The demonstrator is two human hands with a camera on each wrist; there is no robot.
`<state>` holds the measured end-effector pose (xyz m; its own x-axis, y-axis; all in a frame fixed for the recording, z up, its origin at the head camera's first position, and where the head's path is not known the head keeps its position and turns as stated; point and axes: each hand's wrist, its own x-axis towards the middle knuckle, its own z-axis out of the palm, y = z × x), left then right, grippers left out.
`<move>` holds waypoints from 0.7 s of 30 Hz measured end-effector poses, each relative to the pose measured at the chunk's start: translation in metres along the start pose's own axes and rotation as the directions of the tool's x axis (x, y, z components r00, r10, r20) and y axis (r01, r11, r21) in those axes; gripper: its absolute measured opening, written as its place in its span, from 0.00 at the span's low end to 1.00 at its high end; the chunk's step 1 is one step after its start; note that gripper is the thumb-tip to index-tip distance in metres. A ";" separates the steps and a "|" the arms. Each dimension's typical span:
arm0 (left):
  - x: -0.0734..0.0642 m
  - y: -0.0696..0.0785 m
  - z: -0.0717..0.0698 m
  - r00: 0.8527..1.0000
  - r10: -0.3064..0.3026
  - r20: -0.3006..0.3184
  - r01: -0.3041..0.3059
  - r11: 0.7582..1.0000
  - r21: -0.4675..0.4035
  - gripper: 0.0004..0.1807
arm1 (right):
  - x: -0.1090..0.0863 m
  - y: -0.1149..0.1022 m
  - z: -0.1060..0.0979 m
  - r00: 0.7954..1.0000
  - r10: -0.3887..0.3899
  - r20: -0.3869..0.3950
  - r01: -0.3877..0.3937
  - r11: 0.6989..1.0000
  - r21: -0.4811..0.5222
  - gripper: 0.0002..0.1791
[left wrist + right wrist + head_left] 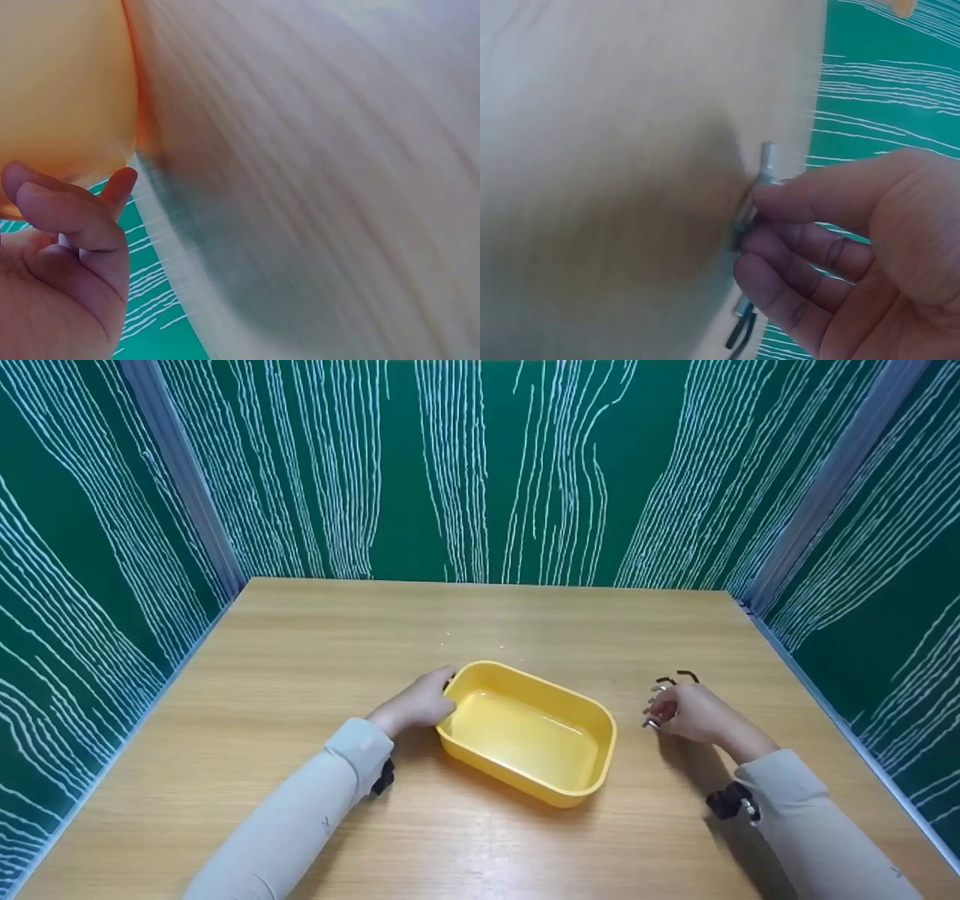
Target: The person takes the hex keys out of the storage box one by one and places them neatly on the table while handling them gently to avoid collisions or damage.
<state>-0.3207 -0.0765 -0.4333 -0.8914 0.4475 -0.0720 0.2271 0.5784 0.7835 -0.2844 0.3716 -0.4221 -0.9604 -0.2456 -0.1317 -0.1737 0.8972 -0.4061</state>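
Observation:
A yellow rectangular plastic bin [525,739] stands at an angle on the wooden table, with nothing inside. My left hand [420,701] grips its left end, thumb at the rim; in the left wrist view the fingers curl against the bin's wall [67,82]. Right of the bin, my right hand [696,714] is low over the table among several small hex keys. Thumb and fingertips pinch a silver hex key [768,157], partly hidden by the fingers. Bent black hex keys [688,675] show just beyond the knuckles, and dark ends [739,330] show below the fingers.
Green panels [405,472] with white wavy lines wall the table [337,622] at the back and both sides, joined by grey corner posts [832,480]. Tiny pale specks lie behind the bin. A black wrist camera [731,801] sits under the right sleeve.

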 end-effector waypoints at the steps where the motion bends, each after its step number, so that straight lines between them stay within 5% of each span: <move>1: 0.000 0.000 -0.001 1.000 0.003 0.000 -0.003 1.000 0.004 0.31 | 0.001 -0.001 -0.004 1.000 0.013 0.003 -0.013 1.000 0.007 0.13; 10: 0.003 -0.002 -0.010 0.999 -0.004 0.050 0.006 0.999 -0.040 0.27 | 0.006 -0.022 -0.034 0.997 -0.034 -0.076 0.036 0.999 0.027 0.15; 15: -0.001 0.000 -0.013 0.993 -0.083 0.080 0.092 0.989 -0.114 0.21 | 0.008 -0.039 -0.044 0.994 -0.045 -0.097 0.049 0.998 0.034 0.15; 21: -0.007 0.010 -0.017 0.987 -0.162 0.018 0.163 0.985 -0.052 0.23 | 0.010 -0.059 -0.052 0.992 -0.060 -0.115 0.065 0.997 0.042 0.15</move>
<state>-0.3193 -0.0853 -0.4139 -0.9091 0.3602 -0.2095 0.0579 0.6072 0.7924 -0.2955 0.3350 -0.3521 -0.9669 -0.2550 -0.0021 -0.2267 0.8632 -0.4511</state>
